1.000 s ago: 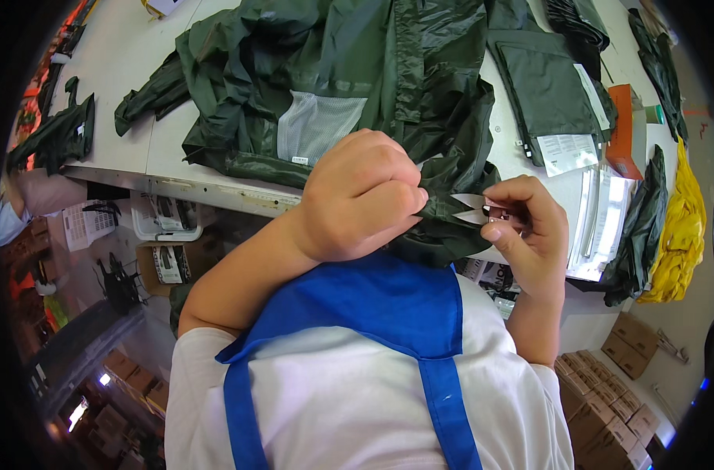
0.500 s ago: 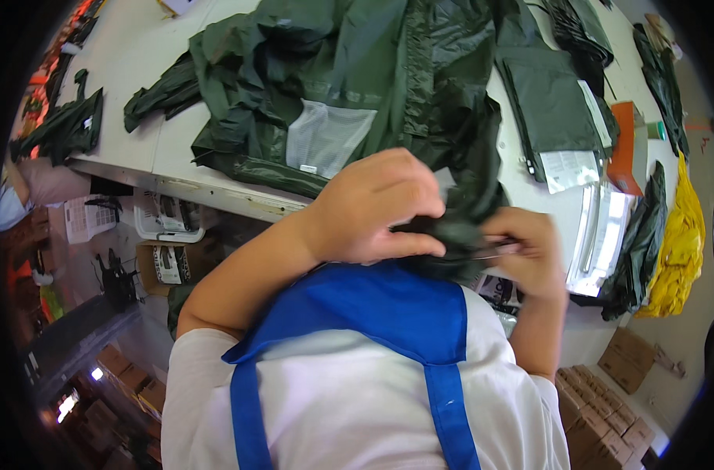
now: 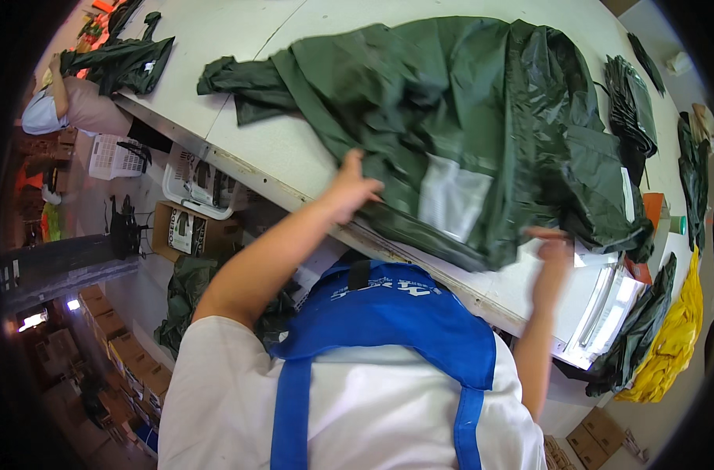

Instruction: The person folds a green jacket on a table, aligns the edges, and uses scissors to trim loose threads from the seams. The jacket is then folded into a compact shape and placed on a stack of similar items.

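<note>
The raincoat lies spread on the table, hands at its near edge, boxes underneath.

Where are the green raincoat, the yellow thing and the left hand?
Raincoat point(image 3: 482, 102), head view, middle of the spread cloth.
Yellow thing point(image 3: 674, 345), head view, its hanging fold.
Left hand point(image 3: 349, 188), head view, back of the hand.
</note>
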A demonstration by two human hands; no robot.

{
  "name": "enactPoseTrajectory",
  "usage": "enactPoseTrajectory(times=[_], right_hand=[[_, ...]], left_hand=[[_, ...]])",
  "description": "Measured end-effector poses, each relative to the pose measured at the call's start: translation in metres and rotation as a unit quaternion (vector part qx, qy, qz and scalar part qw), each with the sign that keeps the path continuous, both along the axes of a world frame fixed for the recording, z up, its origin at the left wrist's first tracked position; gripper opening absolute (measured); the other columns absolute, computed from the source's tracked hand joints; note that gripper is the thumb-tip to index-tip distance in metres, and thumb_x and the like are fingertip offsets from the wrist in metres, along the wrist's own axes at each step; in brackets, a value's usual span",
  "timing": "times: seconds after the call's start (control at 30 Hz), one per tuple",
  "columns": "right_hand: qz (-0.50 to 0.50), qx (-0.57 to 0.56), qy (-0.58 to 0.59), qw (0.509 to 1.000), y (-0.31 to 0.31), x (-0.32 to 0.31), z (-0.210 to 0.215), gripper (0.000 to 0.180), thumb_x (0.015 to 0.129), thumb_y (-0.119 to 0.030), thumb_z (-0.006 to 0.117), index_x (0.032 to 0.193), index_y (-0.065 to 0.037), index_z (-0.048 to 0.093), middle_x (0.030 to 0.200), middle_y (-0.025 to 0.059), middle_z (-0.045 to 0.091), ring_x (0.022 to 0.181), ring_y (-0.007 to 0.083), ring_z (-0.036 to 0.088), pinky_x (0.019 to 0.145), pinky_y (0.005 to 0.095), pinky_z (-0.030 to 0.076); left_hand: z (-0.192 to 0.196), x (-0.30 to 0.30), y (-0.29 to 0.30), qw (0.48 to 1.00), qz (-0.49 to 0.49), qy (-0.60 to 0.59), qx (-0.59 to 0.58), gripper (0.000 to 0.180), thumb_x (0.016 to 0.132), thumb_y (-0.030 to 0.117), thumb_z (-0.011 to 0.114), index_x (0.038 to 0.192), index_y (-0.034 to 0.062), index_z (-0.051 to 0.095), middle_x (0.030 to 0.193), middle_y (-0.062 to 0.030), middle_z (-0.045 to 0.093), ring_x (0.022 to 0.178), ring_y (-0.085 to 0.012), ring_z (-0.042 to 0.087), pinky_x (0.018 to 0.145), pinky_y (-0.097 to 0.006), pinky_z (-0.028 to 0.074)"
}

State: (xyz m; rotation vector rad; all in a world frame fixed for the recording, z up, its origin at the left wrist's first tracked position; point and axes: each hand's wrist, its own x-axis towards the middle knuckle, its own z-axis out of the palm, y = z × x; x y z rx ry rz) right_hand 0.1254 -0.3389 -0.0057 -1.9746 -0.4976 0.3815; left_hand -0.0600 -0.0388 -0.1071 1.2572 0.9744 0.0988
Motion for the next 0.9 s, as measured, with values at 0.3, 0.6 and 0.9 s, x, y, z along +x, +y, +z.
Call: enactPoseTrajectory(times=[0.3, 0.6, 0.9], right_hand=[[0.349, -0.242, -0.098, 0.9, -0.006, -0.039, -0.082, 0.013, 0.082, -0.014, 0.061, 0.085, -0.002, 0.064, 0.087, 0.0141, 0.064, 0.087, 0.0353, 0.058, 0.08, 0.0422, 0.043], [0.055, -0.203, -0.13, 0.969, -0.051, 0.032, 0.026, 0.016, 0.089, -0.008, 0.05, 0.083, 0.003, 0.06, 0.083, 0.01, 0.059, 0.079, 0.0176, 0.055, 0.074, 0.0292, 0.043], [-0.321, 0.164, -0.035, 0.932, -0.253, 0.103, 0.055, 0.026, 0.095, -0.023, 0.055, 0.11, -0.002, 0.059, 0.103, 0.0042, 0.06, 0.094, 0.015, 0.056, 0.083, 0.0286, 0.046]], left_hand=[[-0.021, -0.068, 0.047, 0.967, -0.012, 0.035, 0.25, 0.061, 0.082, 0.012, 0.063, 0.137, 0.0104, 0.037, 0.132, -0.0154, 0.043, 0.116, -0.026, 0.049, 0.075, -0.032, 0.05], [-0.066, -0.107, 0.168, 0.876, -0.132, 0.219, 0.409, 0.043, 0.083, 0.012, 0.056, 0.126, 0.0147, 0.05, 0.113, -0.0136, 0.055, 0.094, -0.0307, 0.057, 0.081, -0.043, 0.051], [0.23, -0.135, 0.257, 0.689, 0.183, -0.056, 0.7, 0.026, 0.094, 0.018, 0.046, 0.109, 0.0017, 0.059, 0.095, -0.0068, 0.065, 0.09, -0.0147, 0.061, 0.081, -0.027, 0.048]])
